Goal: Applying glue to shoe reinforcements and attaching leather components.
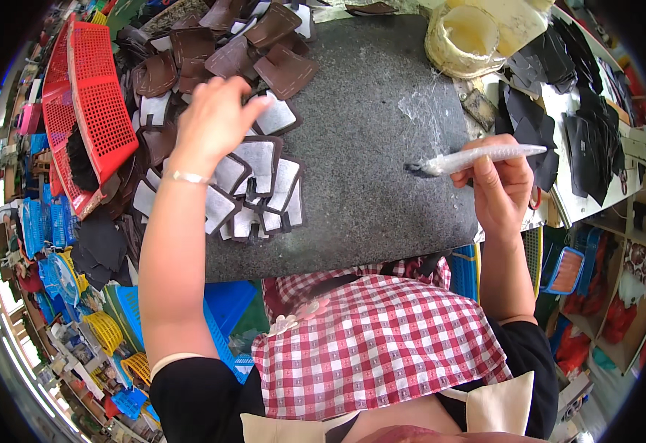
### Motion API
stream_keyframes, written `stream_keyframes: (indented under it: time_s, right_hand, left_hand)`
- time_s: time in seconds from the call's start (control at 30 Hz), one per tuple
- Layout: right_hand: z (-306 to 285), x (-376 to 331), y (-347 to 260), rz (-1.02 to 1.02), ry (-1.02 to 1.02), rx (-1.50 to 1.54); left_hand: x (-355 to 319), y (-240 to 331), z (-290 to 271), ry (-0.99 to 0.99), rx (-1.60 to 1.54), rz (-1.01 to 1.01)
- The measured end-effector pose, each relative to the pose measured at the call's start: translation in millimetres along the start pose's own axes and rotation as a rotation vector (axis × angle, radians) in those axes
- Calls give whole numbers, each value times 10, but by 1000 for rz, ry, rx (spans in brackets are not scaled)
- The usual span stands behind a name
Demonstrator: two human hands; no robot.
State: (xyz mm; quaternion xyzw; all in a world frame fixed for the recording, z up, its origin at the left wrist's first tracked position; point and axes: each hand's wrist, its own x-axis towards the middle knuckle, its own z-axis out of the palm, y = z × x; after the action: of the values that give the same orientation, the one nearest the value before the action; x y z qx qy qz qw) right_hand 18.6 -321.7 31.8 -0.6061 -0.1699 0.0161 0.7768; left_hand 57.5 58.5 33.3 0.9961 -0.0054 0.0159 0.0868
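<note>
My left hand reaches over a heap of brown leather pieces with stitching along their edges, its thumb spread away from the fingers. The fingertips are partly hidden, and nothing shows in this hand. Below it, several pieces lie with their pale grey backing facing up, overlapping one another. On the right, my right hand is closed around a brush with a whitish wrapped handle. Its dark bristle end points left above the dark grey work board.
A glue-crusted pot stands at the board's far right corner. Black cut pieces are stacked on the right. A red perforated basket leans at the left, with blue baskets beneath the board's near left edge.
</note>
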Motion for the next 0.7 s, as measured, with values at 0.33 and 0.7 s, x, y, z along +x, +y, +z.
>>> stream_keyframes:
  time_s: [0.33, 0.7]
  right_hand:
    - [-229, -70, -23, 48, 132, -63]
    - [-636, 1177, -37, -254, 394, -763]
  left_hand:
    - [95, 824, 179, -176, -608, 338]
    - [-14, 1328, 269, -98, -226, 219]
